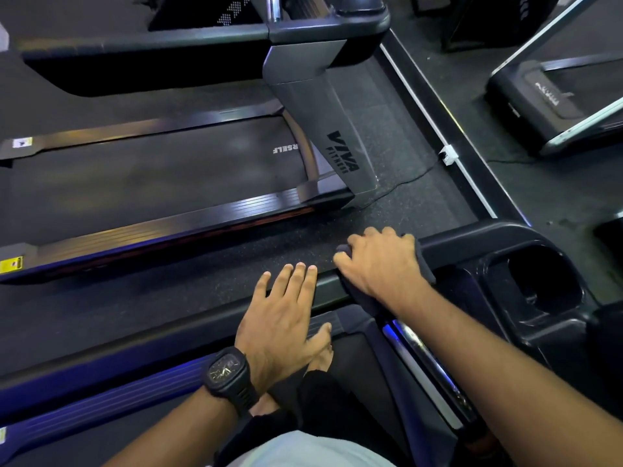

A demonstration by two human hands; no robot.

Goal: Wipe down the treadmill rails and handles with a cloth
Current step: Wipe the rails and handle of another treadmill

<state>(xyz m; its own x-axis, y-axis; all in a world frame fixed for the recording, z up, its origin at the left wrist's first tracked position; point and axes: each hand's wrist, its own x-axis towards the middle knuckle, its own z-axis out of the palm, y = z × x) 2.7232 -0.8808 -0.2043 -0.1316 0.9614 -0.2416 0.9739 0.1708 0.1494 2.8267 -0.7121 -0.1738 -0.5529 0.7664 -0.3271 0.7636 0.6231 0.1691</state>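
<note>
I stand on a treadmill and look down at its left handrail, a dark bar running from lower left toward the console. My right hand grips a dark cloth wrapped over this rail, fingers curled round the far side. The cloth hangs below my palm toward a chrome handle. My left hand, with a black wristwatch, hovers with straight spread fingers just left of the right hand, over the rail; whether it touches the rail I cannot tell.
The console's black cup holder sits right of my right hand. A neighbouring treadmill with a grey "VIVA" upright lies to the left across a strip of rubber floor. Another machine stands at the upper right. My bare feet show below.
</note>
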